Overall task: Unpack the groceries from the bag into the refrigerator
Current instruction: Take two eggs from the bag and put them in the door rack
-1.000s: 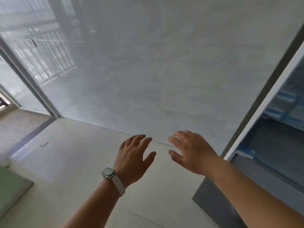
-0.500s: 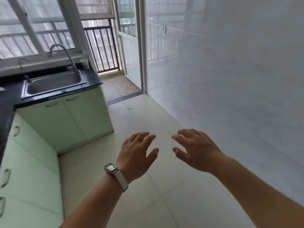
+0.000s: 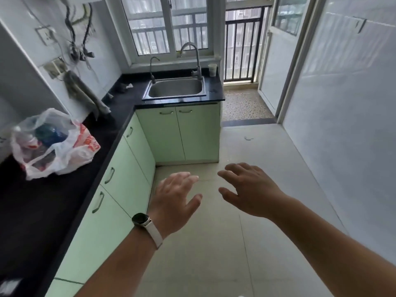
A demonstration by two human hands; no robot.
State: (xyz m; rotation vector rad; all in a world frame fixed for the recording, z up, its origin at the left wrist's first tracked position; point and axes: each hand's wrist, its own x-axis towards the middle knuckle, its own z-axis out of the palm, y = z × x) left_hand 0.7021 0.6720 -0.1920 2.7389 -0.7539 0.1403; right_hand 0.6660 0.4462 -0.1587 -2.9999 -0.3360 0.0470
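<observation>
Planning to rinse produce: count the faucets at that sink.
2. A tall gooseneck faucet at the sink's back right corner; a smaller faucet at its back left corner. None seem hidden.

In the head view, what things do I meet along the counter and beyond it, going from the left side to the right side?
grocery bag → sink → paper cup → black balcony railing → white door

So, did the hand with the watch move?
Yes. The left hand swung left: before, it was past the right edge of the green sink cabinet; now it is in front of that cabinet.
</observation>
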